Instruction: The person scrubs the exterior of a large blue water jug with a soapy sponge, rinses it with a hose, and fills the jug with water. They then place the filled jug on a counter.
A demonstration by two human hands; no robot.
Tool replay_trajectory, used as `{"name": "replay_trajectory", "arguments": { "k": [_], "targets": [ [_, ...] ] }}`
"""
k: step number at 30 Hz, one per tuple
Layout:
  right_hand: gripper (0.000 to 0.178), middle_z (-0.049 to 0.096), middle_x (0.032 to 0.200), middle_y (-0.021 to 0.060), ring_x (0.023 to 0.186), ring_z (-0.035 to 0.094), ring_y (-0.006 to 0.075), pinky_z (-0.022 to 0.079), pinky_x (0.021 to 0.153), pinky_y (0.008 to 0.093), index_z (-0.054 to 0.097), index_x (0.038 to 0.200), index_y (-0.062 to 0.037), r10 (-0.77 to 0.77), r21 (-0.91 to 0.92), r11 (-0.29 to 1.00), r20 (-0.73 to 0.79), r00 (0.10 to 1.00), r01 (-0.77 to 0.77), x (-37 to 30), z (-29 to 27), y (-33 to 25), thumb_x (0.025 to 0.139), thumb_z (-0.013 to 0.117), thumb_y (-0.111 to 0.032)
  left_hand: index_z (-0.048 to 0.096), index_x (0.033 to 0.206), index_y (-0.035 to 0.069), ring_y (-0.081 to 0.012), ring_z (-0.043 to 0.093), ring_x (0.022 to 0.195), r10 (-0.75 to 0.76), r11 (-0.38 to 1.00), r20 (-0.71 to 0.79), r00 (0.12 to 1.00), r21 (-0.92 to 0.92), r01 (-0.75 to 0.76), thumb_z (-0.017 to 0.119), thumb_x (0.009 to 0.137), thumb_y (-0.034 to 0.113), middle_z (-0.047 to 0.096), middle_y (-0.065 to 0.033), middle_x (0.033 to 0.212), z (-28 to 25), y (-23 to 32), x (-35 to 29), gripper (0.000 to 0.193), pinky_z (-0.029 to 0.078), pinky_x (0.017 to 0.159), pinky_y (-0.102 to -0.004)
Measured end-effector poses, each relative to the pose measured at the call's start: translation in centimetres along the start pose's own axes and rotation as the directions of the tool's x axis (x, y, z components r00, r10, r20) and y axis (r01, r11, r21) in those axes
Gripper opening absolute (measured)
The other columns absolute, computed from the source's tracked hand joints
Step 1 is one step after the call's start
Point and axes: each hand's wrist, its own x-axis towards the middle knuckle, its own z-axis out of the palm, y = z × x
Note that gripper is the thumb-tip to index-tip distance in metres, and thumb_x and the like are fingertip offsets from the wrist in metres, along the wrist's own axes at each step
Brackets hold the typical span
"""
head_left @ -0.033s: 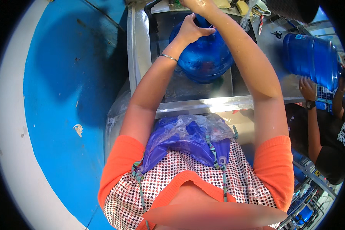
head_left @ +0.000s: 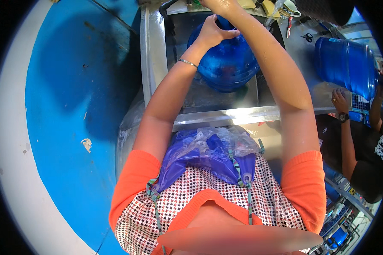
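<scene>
Steel sink [head_left: 157, 63]: left hand [head_left: 212, 32] clasps blue jug [head_left: 227, 63] neck; right hand [head_left: 217, 5] above, grip unclear.

Jug [head_left: 227, 63] sits in the sink [head_left: 155, 63], far centre. Left hand [head_left: 212, 32] on the jug's far top; right hand [head_left: 217, 5] just beyond it at the far edge. Counter [head_left: 304, 55] right of the sink; scissors [head_left: 307, 37] and mug [head_left: 288, 8] on its far part. Second jug [head_left: 347, 66] far right, another person's hand [head_left: 339, 100] just near of it. Floor [head_left: 72, 106] left of the sink.
</scene>
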Motion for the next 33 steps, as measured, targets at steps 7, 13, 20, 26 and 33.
{"name": "replay_trajectory", "arguments": {
  "k": [7, 13, 20, 26, 33],
  "targets": [
    [0.019, 0.054, 0.079, 0.0125, 0.071, 0.051, 0.0232, 0.039, 0.062, 0.0338, 0.06, 0.091, -0.0029, 0.025, 0.04, 0.999, -0.039, 0.999, -0.023, 0.4, -0.5, 0.7, 0.09, 0.062, -0.022, 0.071, 0.094, 0.001, -0.0127, 0.067, 0.084, -0.029, 0.998, 0.125, 0.992, -0.058, 0.037, 0.083, 0.066, 0.011, 0.072, -0.0065, 0.088, 0.2, -0.4, 0.8, 0.032, 0.051, 0.081, -0.029],
    [0.018, 0.051, 0.075, 0.0097, 0.067, 0.048, 0.0201, 0.037, 0.059, 0.0318, 0.059, 0.089, -0.0035, 0.069, 0.205, 0.977, -0.021, 0.997, -0.063, 0.2, -1.8, 0.0, 0.091, 0.062, -0.021, 0.068, 0.102, 0.002, -0.0176, 0.064, 0.093, 0.055, 0.997, 0.171, 0.984, -0.057, -0.046, 0.082, 0.068, 0.014, 0.07, -0.0057, 0.098, 0.3, -2.6, 2.0, 0.039, 0.049, 0.086, -0.0312],
    [0.018, 0.048, 0.07, 0.0065, 0.062, 0.044, 0.0165, 0.034, 0.056, 0.0296, 0.057, 0.087, -0.0042, 0.038, 0.509, 0.854, 0.143, 0.989, -0.107, 0.9, -2.6, -0.3, 0.091, 0.061, -0.021, 0.06, 0.116, 0.001, -0.0193, 0.063, 0.099, 0.011, 0.977, 0.308, 0.951, -0.208, 0.056, 0.083, 0.067, 0.017, 0.067, -0.0123, 0.107, 0.3, -2.9, 2.4, 0.057, 0.047, 0.09, -0.0314],
    [0.018, 0.045, 0.066, 0.0037, 0.057, 0.04, 0.0135, 0.031, 0.052, 0.0276, 0.055, 0.084, -0.0048, 0.199, 0.715, 0.695, -0.294, 0.935, 0.077, 0.8, -0.8, 0.6, 0.092, 0.061, -0.02, 0.067, 0.099, -0.002, -0.0283, 0.069, 0.093, -0.025, 0.971, -0.206, 0.978, 0.228, 0.073, 0.085, 0.058, 0.025, 0.07, -0.0201, 0.094, 3.5, -1.2, 2.3, 0.053, 0.052, 0.082, -0.0356],
    [0.019, 0.042, 0.061, 0.0004, 0.052, 0.036, 0.0099, 0.028, 0.049, 0.0253, 0.053, 0.082, -0.0055, 0.033, 0.703, 0.686, 0.231, 0.972, -0.191, -0.6, -3.7, 1.4, 0.092, 0.06, -0.02, 0.063, 0.099, -0.003, -0.0309, 0.066, 0.093, 0.011, 0.997, 0.121, 0.993, 0.073, -0.02, 0.084, 0.055, 0.025, 0.067, -0.0216, 0.099, 2.3, 0.0, 1.4, 0.057, 0.05, 0.084, -0.0369]
  ]
}}
